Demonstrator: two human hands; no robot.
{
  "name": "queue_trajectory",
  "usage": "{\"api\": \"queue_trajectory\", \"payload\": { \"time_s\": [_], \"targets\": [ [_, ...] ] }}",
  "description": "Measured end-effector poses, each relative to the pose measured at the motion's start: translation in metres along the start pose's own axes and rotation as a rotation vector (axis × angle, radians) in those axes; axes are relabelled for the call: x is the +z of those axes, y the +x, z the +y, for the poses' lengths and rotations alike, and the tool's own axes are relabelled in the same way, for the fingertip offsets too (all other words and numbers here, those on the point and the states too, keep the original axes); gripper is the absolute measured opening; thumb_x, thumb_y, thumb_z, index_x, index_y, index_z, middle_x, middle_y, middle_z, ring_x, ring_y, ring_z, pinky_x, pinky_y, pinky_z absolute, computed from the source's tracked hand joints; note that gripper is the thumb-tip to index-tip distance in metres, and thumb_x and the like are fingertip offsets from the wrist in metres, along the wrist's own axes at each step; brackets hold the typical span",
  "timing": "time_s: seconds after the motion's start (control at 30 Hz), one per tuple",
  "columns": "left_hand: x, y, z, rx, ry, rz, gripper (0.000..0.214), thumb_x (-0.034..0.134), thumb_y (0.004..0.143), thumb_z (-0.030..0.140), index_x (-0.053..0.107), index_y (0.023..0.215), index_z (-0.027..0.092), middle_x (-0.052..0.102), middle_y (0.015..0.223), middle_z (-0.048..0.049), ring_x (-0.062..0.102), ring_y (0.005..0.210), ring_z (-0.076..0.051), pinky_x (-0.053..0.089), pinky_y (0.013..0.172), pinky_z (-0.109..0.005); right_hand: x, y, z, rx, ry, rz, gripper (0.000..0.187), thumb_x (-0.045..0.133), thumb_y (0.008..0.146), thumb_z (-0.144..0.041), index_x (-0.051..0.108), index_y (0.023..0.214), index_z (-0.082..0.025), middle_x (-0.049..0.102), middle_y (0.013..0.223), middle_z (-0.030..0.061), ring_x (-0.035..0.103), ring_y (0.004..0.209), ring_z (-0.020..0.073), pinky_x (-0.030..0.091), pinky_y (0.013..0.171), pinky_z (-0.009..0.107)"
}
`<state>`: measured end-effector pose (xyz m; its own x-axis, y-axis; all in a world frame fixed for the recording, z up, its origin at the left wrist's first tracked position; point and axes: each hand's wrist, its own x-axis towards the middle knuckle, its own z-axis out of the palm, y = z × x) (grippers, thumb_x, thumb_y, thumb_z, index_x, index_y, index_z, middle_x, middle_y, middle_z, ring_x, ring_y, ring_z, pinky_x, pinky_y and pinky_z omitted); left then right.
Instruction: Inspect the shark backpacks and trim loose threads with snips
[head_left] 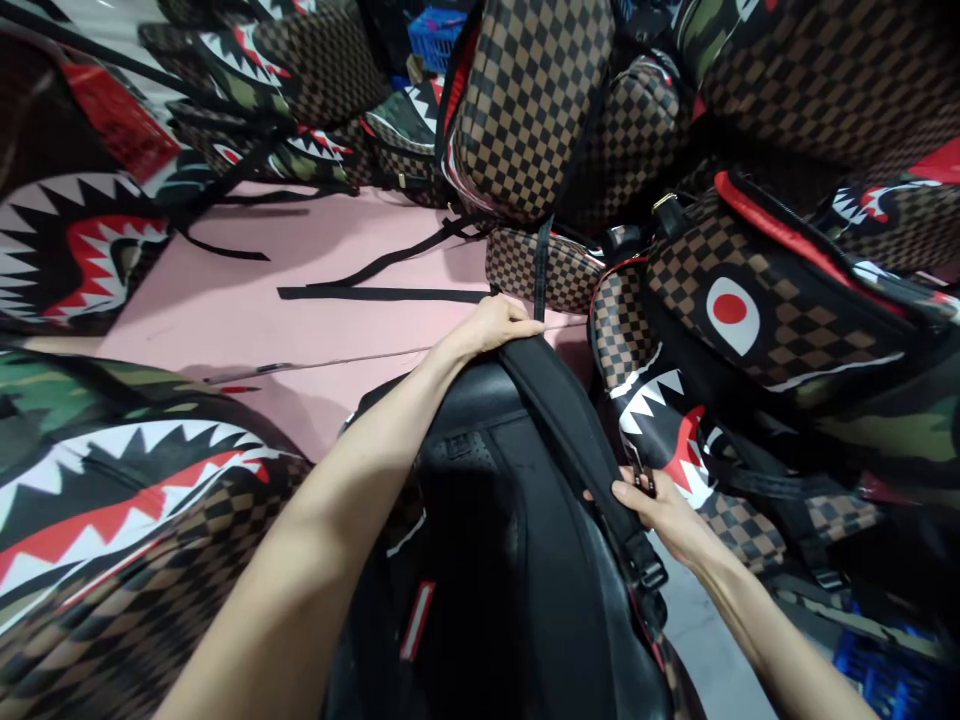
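Observation:
A black backpack [480, 560] stands in front of me with its padded back panel facing me. Its wide black shoulder strap [574, 430] runs down the right side to a plastic buckle near the bottom. My left hand [495, 325] is closed over the top of this strap, fingers curled behind it. Lower down, my right hand [652, 505] pinches the strap's edge between thumb and fingers, above the buckle. A small red and white label [417, 620] shows on the back panel. The backpack's front is hidden from me.
A pink tabletop [360, 235] lies beyond, with loose black webbing straps [382, 293] across it. Checkered backpacks with shark-mouth prints [739, 310] crowd the right and back. Another shark-print bag [127, 490] sits close on the left. Blue crates [436, 38] and a red crate [116, 120] stand farther off.

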<state>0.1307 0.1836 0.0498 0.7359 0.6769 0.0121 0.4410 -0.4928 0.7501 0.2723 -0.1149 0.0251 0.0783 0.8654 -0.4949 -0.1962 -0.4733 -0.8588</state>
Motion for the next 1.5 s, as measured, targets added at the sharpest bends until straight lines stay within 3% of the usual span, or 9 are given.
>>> {"api": "queue_trajectory", "payload": {
  "time_s": [0.27, 0.37, 0.63, 0.9, 1.1, 1.2, 1.33, 1.43, 1.5],
  "targets": [
    [0.004, -0.004, 0.002, 0.009, 0.051, -0.059, 0.048, 0.058, 0.067, 0.052, 0.039, 0.042, 0.016, 0.025, 0.045, 0.0062, 0.024, 0.048, -0.007, 0.017, 0.047, -0.023, 0.013, 0.053, -0.033, -0.432, -0.307, 0.325, 0.032, 0.061, 0.078, -0.035, 0.065, 0.105, -0.019, 0.068, 0.099, 0.0056, 0.062, 0.093, 0.0202, 0.045, 0.086, 0.034],
    [0.005, -0.005, 0.002, 0.013, 0.046, -0.075, 0.046, 0.06, 0.065, 0.05, 0.041, 0.041, 0.016, 0.023, 0.044, 0.0065, 0.023, 0.047, -0.007, 0.016, 0.046, -0.023, 0.015, 0.064, -0.036, -0.581, -0.631, 0.375, 0.024, 0.055, 0.083, -0.03, 0.066, 0.102, -0.021, 0.067, 0.097, 0.0055, 0.061, 0.089, 0.0203, 0.044, 0.082, 0.033],
    [0.008, -0.007, 0.006, 0.009, 0.081, -0.103, 0.045, 0.062, 0.065, 0.048, 0.043, 0.04, 0.016, 0.023, 0.041, 0.0067, 0.022, 0.044, -0.006, 0.013, 0.046, -0.025, 0.023, 0.075, -0.032, -0.557, -1.118, 0.351, 0.02, 0.046, 0.087, -0.024, 0.065, 0.093, -0.019, 0.062, 0.089, 0.0059, 0.057, 0.077, 0.0185, 0.038, 0.064, 0.027],
    [0.009, -0.013, 0.002, 0.011, 0.101, -0.028, 0.043, 0.06, 0.07, 0.048, 0.051, 0.045, 0.014, 0.027, 0.043, 0.006, 0.026, 0.046, -0.007, 0.017, 0.048, -0.024, 0.007, 0.043, -0.018, -0.373, -0.425, 0.371, 0.031, 0.045, 0.086, -0.042, 0.061, 0.081, -0.016, 0.056, 0.062, 0.001, 0.051, 0.056, 0.014, 0.039, 0.055, 0.026],
    [0.005, -0.016, 0.006, 0.055, 0.255, 0.042, 0.038, 0.055, 0.077, 0.049, 0.069, 0.07, 0.014, 0.056, 0.059, -0.0005, 0.051, 0.065, -0.015, 0.035, 0.065, -0.025, 0.016, 0.015, 0.013, -0.25, -0.432, 0.198, 0.031, 0.055, 0.08, -0.044, 0.064, 0.089, -0.016, 0.066, 0.082, 0.0033, 0.059, 0.077, 0.0198, 0.044, 0.07, 0.03],
    [0.005, -0.062, 0.021, 0.102, 0.491, 0.245, 0.046, 0.056, 0.08, 0.044, 0.058, 0.118, 0.019, 0.061, 0.115, -0.0102, 0.047, 0.114, -0.029, 0.031, 0.096, -0.043, 0.017, 0.014, 0.018, -0.279, -0.485, 0.246, 0.029, 0.054, 0.082, -0.043, 0.062, 0.089, -0.016, 0.066, 0.085, 0.0038, 0.058, 0.08, 0.0208, 0.043, 0.073, 0.031],
    [0.027, -0.187, 0.041, -0.197, 0.721, 0.357, 0.081, 0.064, 0.071, 0.032, 0.027, 0.142, 0.015, 0.033, 0.144, -0.019, 0.019, 0.134, -0.042, 0.022, 0.1, -0.064, 0.009, 0.013, 0.023, -0.321, -0.472, 0.229, 0.03, 0.055, 0.081, -0.044, 0.061, 0.093, -0.017, 0.067, 0.091, 0.0049, 0.059, 0.087, 0.0226, 0.043, 0.078, 0.032],
    [0.044, -0.269, 0.041, -0.33, 0.664, 0.311, 0.074, 0.057, 0.071, 0.022, 0.03, 0.14, 0.015, 0.034, 0.144, -0.0176, 0.029, 0.133, -0.036, 0.034, 0.101, -0.053, 0.004, 0.017, 0.03, -0.303, -0.44, 0.202, 0.033, 0.055, 0.081, -0.046, 0.061, 0.099, -0.018, 0.067, 0.096, 0.0051, 0.059, 0.091, 0.0238, 0.044, 0.082, 0.033],
    [0.037, -0.292, 0.038, -0.362, 0.569, 0.347, 0.065, 0.048, 0.073, 0.017, 0.037, 0.137, 0.017, 0.039, 0.141, -0.0147, 0.039, 0.129, -0.028, 0.039, 0.101, -0.043, 0.003, 0.019, 0.034, -0.301, -0.428, 0.184, 0.035, 0.055, 0.081, -0.047, 0.061, 0.1, -0.019, 0.066, 0.1, 0.0055, 0.059, 0.095, 0.0242, 0.044, 0.084, 0.033]
  ]
}}
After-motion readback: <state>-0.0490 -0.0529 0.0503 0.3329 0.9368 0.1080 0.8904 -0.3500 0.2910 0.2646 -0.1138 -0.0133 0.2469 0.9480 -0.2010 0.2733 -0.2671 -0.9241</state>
